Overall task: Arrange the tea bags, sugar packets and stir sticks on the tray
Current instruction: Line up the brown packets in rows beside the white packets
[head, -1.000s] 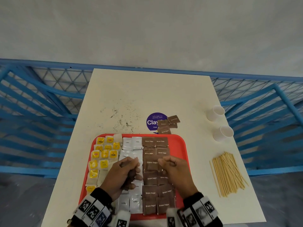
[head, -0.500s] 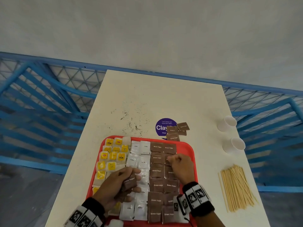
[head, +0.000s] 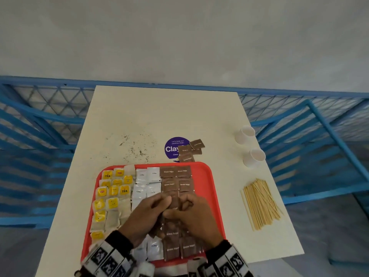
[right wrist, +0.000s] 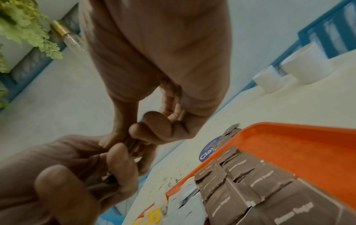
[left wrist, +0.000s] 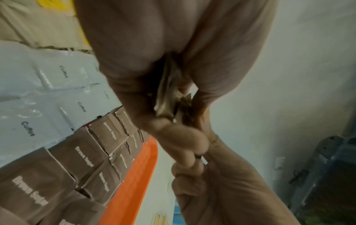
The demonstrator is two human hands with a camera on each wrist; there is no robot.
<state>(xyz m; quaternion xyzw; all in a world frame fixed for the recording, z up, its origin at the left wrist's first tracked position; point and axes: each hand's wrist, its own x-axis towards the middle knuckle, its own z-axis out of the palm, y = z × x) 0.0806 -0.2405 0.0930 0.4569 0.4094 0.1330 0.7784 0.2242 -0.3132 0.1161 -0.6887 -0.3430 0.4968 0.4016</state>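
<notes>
From the head view the whole layout reads at once: a red tray (head: 214,196) sits at the near edge of the white tabletop (head: 169,116), with yellow-tagged tea bags (head: 113,191) in its left columns, white coffee sachets (head: 147,176) in the middle and brown sugar packets (head: 176,177) in the right columns. A few loose brown packets (head: 189,151) lie on a purple round sticker (head: 171,146) just beyond the tray's far rim, a bundle of wooden stir sticks (head: 259,204) lies on the tabletop to the right of the tray, and two white paper cups (head: 250,145) stand on the right side beyond the sticks. Both hands meet above the middle of the tray, but that view hides how they grip. The wrist views show it: the left hand (left wrist: 173,60) has its fingers (left wrist: 179,141) and thumb curled round a small stack of brown packets held edge-on, and the right hand (right wrist: 163,68) has its thumb and curled fingers (right wrist: 152,129) pinching the end of one packet from that same stack (right wrist: 133,144), so the two hands touch at the fingertips. The right wrist view alone also shows a green plant (right wrist: 23,27) and a clear bottle with a gold cap (right wrist: 67,36) off past the tabletop.
</notes>
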